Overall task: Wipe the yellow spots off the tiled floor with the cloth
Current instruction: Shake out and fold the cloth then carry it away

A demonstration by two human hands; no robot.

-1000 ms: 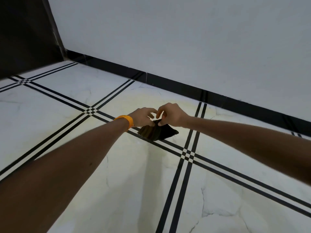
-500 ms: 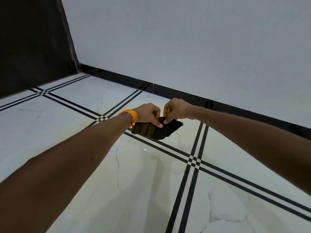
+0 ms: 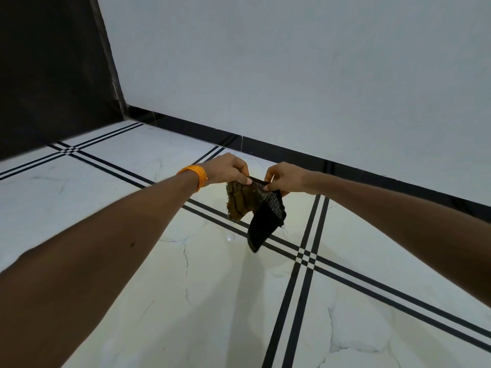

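At the far left, beyond the left hand: a dark panel [image 3: 50, 70] meets the pale wall [image 3: 292, 62] at a corner.
Wristband: an orange band [image 3: 196, 174] circles the left wrist, just behind the hand.
Left hand: the left hand [image 3: 225, 168] is pinched closed on the top left edge of the cloth, thumb and fingertips gripping it.
Cloth: the cloth [image 3: 255, 208] hangs between the two hands, off the floor, drooping below them; its part nearer the left hand is brownish-yellow with a frayed edge, its part below the right hand is black and tapers to a point.
Right hand: the right hand [image 3: 285, 179] is pinched closed on the top right edge of the cloth, close beside the left hand.
Floor: the tiled floor [image 3: 212, 301] lies below both hands, white and marbled with double black lines crossing; a faint yellowish tint shows on the tile just beyond the hands, near the black skirting [image 3: 345, 168].
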